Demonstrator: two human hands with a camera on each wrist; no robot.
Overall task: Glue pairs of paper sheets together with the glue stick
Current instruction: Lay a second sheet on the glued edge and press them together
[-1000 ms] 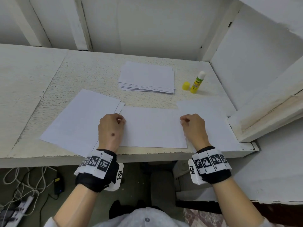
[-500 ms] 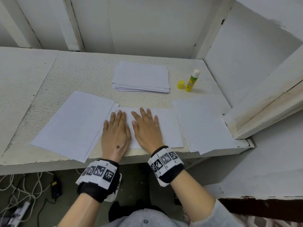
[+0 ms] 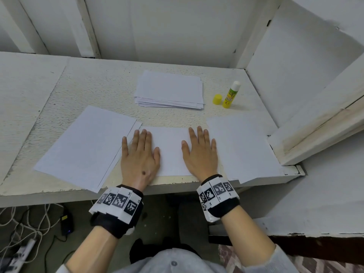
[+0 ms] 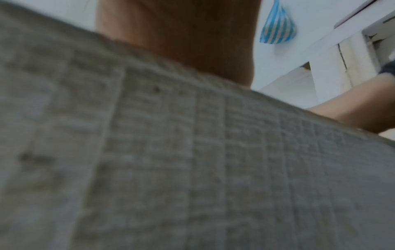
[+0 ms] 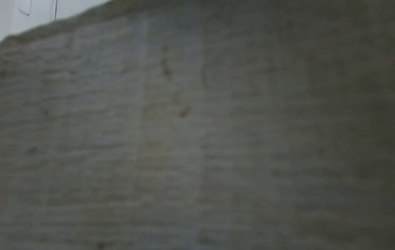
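A white paper sheet (image 3: 170,146) lies at the table's front middle. My left hand (image 3: 140,152) presses flat on its left part, fingers straight. My right hand (image 3: 200,150) presses flat on its right part, fingers spread. More sheets (image 3: 86,146) lie overlapped to the left and others (image 3: 242,146) to the right. A stack of paper (image 3: 170,92) sits further back. The uncapped yellow glue stick (image 3: 231,94) stands at the back right with its yellow cap (image 3: 217,99) beside it. Both wrist views show only the blurred table edge close up.
The white table (image 3: 94,89) ends close to my wrists at its front edge. A slanted white wooden frame (image 3: 315,123) bounds the right side and a wall stands behind. Cables and a power strip (image 3: 23,251) lie on the floor at the left.
From pinching the sheet's side edges, both hands went flat at the sheet's middle, then slid apart; my right hand moved right across the sheet.
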